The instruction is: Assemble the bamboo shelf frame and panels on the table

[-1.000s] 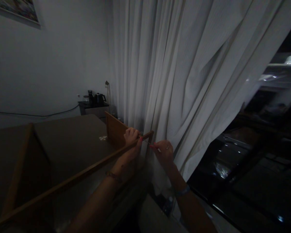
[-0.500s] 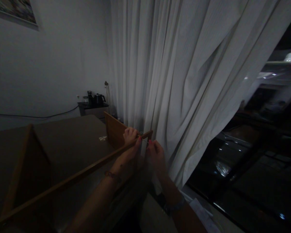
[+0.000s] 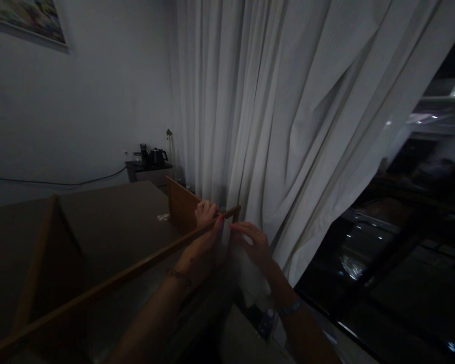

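Head view: my left hand [image 3: 207, 215] grips the wooden rail [image 3: 136, 263]; right hand [image 3: 252, 241], just beside, pinches a thin white piece [image 3: 226, 233].

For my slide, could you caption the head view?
Both hands, left hand and right hand, meet at a wooden frame's corner beside white curtains.

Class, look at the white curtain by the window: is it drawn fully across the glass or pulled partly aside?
Partly aside: the white curtain slants leftward, leaving the dark window uncovered on the right.
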Action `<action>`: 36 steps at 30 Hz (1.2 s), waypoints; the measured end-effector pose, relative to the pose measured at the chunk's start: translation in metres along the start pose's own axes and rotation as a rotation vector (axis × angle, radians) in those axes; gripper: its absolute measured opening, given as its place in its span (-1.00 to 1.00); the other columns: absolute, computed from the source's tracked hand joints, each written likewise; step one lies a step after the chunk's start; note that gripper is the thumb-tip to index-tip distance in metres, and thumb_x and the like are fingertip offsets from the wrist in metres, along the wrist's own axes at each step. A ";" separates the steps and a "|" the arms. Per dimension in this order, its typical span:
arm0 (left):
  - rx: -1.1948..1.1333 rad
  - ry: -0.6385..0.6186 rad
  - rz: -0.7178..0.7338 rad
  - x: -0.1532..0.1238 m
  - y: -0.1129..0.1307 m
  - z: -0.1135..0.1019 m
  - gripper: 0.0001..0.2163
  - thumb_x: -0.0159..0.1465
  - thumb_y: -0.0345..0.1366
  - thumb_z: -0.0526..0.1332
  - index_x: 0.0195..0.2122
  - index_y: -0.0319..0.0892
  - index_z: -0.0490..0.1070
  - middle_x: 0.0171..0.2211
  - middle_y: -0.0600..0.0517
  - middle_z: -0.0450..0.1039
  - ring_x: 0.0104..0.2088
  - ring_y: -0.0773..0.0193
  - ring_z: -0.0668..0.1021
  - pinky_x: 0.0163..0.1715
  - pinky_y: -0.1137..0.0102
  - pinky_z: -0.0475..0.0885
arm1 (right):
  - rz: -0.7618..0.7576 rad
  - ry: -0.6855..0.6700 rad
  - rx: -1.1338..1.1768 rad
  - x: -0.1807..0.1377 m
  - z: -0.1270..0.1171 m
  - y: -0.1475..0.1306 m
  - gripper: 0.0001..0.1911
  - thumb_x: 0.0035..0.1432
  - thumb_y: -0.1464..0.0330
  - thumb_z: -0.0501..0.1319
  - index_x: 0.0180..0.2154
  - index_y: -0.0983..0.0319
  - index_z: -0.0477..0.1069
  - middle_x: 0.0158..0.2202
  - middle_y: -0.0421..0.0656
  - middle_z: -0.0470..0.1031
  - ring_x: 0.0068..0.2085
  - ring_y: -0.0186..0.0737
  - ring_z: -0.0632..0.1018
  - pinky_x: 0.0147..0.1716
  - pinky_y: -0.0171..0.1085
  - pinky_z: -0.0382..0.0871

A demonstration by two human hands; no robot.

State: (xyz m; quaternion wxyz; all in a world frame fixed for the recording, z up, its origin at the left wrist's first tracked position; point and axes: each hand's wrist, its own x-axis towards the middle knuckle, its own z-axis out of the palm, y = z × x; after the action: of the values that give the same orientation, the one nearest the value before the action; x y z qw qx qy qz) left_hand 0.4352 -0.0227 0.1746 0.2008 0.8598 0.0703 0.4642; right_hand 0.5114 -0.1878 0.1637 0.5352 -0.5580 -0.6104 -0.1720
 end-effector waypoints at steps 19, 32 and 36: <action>-0.024 0.048 0.033 -0.002 -0.005 0.005 -0.76 0.33 -0.16 -0.12 -0.38 -0.11 0.22 -0.30 -0.04 0.25 -0.16 0.09 0.28 -0.15 0.21 0.28 | -0.050 0.099 0.177 0.012 0.017 0.025 -0.75 0.15 0.05 0.30 -0.32 0.07 0.55 -0.40 -0.18 0.56 -0.34 -0.18 0.54 -0.31 -0.17 0.42; -0.022 0.028 -0.031 -0.001 0.000 0.003 -0.81 0.28 -0.18 -0.07 -0.40 -0.10 0.20 -0.29 -0.05 0.27 -0.13 0.06 0.29 -0.12 0.20 0.27 | 0.286 0.516 0.450 0.011 0.071 0.006 -0.58 0.32 0.00 0.05 -0.44 0.15 0.20 -0.55 -0.30 0.23 -0.52 -0.34 0.32 -0.47 -0.34 0.28; -0.025 0.004 -0.009 -0.001 -0.001 0.001 -0.80 0.29 -0.17 -0.06 -0.38 -0.11 0.22 -0.29 -0.05 0.28 -0.13 0.06 0.29 -0.12 0.19 0.26 | 0.371 0.549 0.533 0.014 0.071 -0.004 -0.72 0.33 0.06 0.08 -0.26 0.13 0.29 -0.57 -0.36 0.13 -0.59 -0.40 0.20 -0.60 -0.41 0.09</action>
State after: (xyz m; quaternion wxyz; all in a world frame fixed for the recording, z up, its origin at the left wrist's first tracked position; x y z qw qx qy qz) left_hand 0.4358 -0.0222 0.1725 0.2136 0.8559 0.0687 0.4660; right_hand 0.4777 -0.1253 0.1509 0.8253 -0.4339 -0.3577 -0.0510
